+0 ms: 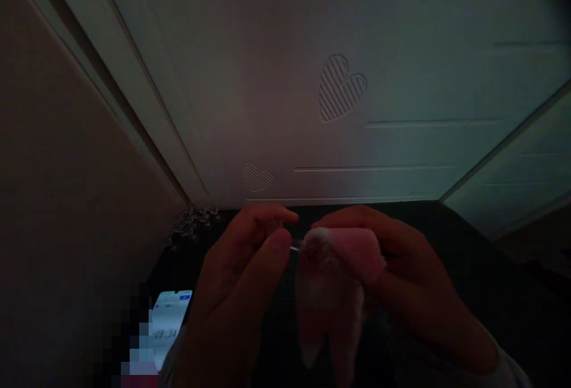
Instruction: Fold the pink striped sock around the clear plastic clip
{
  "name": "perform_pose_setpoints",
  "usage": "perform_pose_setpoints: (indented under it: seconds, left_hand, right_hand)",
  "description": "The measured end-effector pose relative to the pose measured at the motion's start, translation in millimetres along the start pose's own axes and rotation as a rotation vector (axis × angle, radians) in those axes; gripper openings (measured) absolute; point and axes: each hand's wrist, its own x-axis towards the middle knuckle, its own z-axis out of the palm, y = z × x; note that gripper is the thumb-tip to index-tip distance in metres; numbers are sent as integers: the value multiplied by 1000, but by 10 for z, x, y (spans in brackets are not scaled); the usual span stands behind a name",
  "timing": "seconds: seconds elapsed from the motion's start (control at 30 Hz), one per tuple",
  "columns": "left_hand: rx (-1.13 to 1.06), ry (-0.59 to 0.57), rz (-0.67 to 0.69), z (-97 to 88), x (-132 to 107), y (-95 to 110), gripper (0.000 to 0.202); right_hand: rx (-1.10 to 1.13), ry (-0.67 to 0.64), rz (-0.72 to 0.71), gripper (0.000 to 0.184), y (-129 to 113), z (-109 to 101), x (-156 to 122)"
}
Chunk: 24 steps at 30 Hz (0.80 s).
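My left hand [243,269] is closed in a pinch, with thumb and forefinger at the end of a small clear, shiny piece [296,246]. That piece runs to the gathered end of a pink and white fluffy fabric item [357,248]. My right hand [410,281] grips the fabric item from the right, its fingers behind it. Two long pointed flaps of the item hang below the hands. Its exact kind is unclear in the dim light, and my left fingers hide most of the clear piece.
A lit phone [168,325] showing a clock lies at the lower left on the dark surface. Pale looped trim or chain [194,221] lies by the left corner. A white panel [276,78] with embossed hearts stands ahead, and a wall [66,168] borders the left.
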Motion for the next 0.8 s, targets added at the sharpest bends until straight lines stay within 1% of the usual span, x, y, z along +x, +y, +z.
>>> perform_pose_setpoints:
  seconds: [0.1, 0.2, 0.37, 0.57, 0.63, 0.7, 0.8]
  left_hand:
    - [-18, -33, -4, -19, 4, -12, 15]
    - [-13, -58, 3, -31, 7, -19, 17]
    - [84, -12, 12, -18, 9, 17, 18]
    - [237, 24, 95, -10, 44, 74, 17]
    - [267, -1, 94, -24, 52, 81, 20]
    - [292, -40, 59, -43, 55, 82, 22]
    - [314, -80, 36, -64, 58, 68, 21]
  right_hand:
    - [5, -33, -4, 19, -9, 12, 2]
    - [23, -75, -1, 20, -7, 23, 10]
    - [49, -85, 14, 18, 14, 27, 16]
    - [72, -5, 44, 17, 31, 9, 13]
    - [77, 18, 44, 16, 35, 0, 15]
    - [73, 36, 33, 15, 45, -7, 16]
    - [46, 48, 3, 19, 69, -20, 16]
